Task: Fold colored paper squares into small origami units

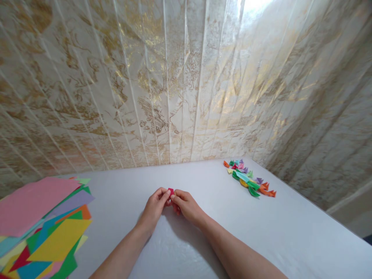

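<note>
A small piece of folded red paper (171, 191) is held up between my two hands, just above the middle of the white table. My left hand (157, 202) pinches it from the left between thumb and fingers. From the right, my right hand (186, 204) grips the same piece, thumb in front and fingers curled beneath. The lower part of the paper is hidden by my fingertips, so its full folded shape cannot be made out.
On the left of the white table (122, 193) lies a pile of coloured paper sheets (64, 240), a large pink sheet (37, 201) on top. Several small folded paper figures (247, 178) are grouped at the back right. A gold-patterned curtain (174, 85) stands behind the table.
</note>
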`<state>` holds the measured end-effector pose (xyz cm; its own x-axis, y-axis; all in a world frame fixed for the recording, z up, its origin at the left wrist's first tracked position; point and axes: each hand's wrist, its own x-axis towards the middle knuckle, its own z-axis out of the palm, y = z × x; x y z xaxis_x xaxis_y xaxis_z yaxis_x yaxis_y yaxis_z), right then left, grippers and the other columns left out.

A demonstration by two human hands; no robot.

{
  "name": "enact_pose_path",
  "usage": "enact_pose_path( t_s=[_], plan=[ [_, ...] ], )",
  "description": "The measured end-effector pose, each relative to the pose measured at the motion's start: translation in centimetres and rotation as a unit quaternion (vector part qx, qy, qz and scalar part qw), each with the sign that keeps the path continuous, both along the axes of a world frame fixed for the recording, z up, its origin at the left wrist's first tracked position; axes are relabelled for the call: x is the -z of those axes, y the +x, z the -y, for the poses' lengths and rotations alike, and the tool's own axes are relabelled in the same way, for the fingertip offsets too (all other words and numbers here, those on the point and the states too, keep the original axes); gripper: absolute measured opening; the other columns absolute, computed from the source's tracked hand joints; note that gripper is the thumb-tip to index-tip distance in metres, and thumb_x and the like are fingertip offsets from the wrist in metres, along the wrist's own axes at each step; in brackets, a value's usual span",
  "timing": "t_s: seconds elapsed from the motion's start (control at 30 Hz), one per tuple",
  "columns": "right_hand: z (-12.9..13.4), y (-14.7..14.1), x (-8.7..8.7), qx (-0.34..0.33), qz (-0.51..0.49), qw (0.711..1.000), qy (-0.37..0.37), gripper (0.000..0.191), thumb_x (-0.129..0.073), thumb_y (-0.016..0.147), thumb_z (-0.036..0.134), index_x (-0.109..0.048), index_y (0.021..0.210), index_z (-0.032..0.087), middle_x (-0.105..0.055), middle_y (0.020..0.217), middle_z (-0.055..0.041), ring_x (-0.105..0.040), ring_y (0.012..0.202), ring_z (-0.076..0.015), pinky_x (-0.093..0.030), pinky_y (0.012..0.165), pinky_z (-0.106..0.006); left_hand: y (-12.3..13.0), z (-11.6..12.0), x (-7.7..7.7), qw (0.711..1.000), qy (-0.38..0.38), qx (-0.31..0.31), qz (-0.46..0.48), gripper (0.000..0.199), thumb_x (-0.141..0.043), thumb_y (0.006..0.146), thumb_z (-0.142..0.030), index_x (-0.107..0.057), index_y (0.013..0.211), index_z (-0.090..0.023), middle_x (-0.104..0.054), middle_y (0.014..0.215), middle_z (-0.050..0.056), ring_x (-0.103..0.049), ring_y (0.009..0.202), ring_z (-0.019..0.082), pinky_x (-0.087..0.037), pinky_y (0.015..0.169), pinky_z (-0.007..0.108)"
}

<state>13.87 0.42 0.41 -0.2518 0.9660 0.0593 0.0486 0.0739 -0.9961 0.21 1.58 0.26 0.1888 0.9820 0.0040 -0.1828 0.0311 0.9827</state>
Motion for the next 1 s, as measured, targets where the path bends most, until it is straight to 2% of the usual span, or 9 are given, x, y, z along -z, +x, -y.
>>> enact_pose_path(
  t_s=[0.2,0.43,0.67,0.87,1.0],
  plan=[
    [0.1,0.2,0.0,-0.010,-0.003,1.000,-0.002,0.035,-0.049,0.088,0.047,-0.050,0.068,0.018,-0.048,0.054,0.0044,-0.043,0.047,-0.0089,-0.035,0.048,-0.022,0.2,0.2,0.0,1.000,0.000,-0.027,0.002,0.041,-0.070,0.069,-0.055,-0.055,0.064,-0.018,-0.050,0.057,-0.004,-0.047,0.056,0.010,-0.039,0.057,0.021],
    [0.2,0.0,-0.1,0.012,0.000,1.000,0.000,0.035,-0.050,0.087,0.048,-0.048,0.067,0.019,-0.050,0.054,0.0041,-0.043,0.047,-0.0089,-0.034,0.049,-0.022,0.2,0.0,0.7,0.999,-0.005,-0.048,0.019,0.045,-0.063,0.074,-0.061,-0.061,0.072,-0.016,-0.060,0.066,0.000,-0.055,0.063,0.014,-0.048,0.064,0.026],
    [0.1,-0.1,0.2,0.024,0.027,0.999,0.012,0.037,-0.048,0.089,0.050,-0.048,0.069,0.019,-0.051,0.055,0.0044,-0.045,0.046,-0.0084,-0.036,0.048,-0.022,0.2,0.0,0.9,0.999,0.021,-0.025,0.018,0.031,-0.069,0.074,-0.047,-0.061,0.077,-0.016,-0.062,0.073,0.001,-0.058,0.070,0.014,-0.049,0.073,0.027],
    [-0.4,0.2,1.0,0.112,0.021,0.992,0.051,0.022,-0.051,0.087,0.042,-0.051,0.084,0.021,-0.057,0.075,0.0028,-0.050,0.052,-0.0095,-0.042,0.051,-0.024,0.2,0.1,1.2,0.998,0.033,-0.055,-0.017,0.029,-0.066,0.076,-0.044,-0.062,0.083,-0.016,-0.065,0.081,0.002,-0.061,0.076,0.016,-0.051,0.077,0.029],
    [-0.4,0.5,0.9,0.124,0.021,0.989,0.073,0.017,-0.054,0.085,0.037,-0.056,0.090,0.021,-0.059,0.084,-0.0001,-0.051,0.058,-0.0108,-0.044,0.055,-0.024,0.4,0.4,0.9,0.996,0.047,-0.056,-0.050,0.026,-0.064,0.076,-0.043,-0.063,0.083,-0.017,-0.067,0.084,0.003,-0.063,0.075,0.016,-0.052,0.077,0.029]
  ],
)
